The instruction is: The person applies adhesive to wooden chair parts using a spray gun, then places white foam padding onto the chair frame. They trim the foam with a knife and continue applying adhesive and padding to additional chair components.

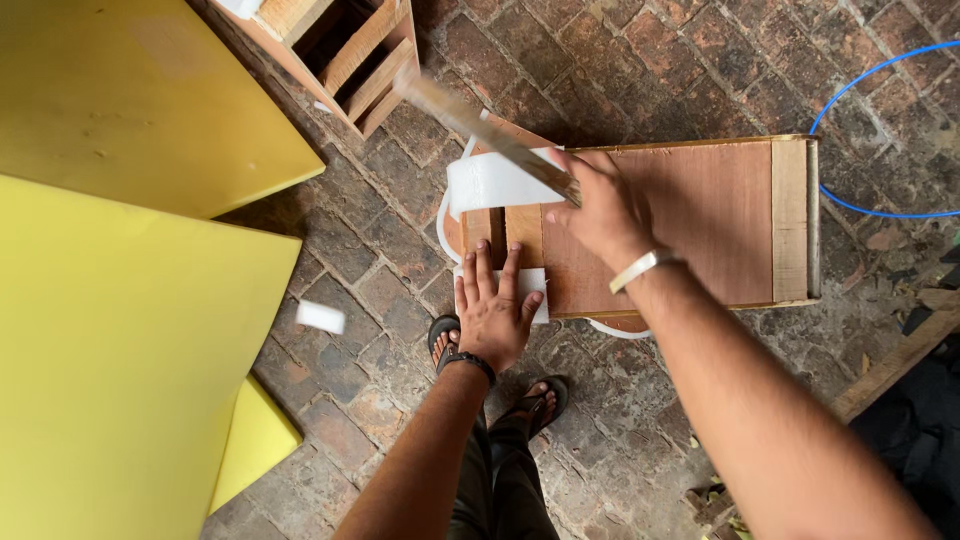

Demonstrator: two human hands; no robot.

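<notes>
Left hand (492,310) lies flat, fingers spread, pressing a white foam strip (530,285) against the near edge of a plywood panel (690,225). Right hand (605,210), fingers clamped on a blurred blade (480,130), rests on the panel beside the white foam band (490,180) at its left end.

Bare brick floor (400,255) lies open left of the wooden board (690,225); yellow panels (120,350) wall it off further left.
</notes>
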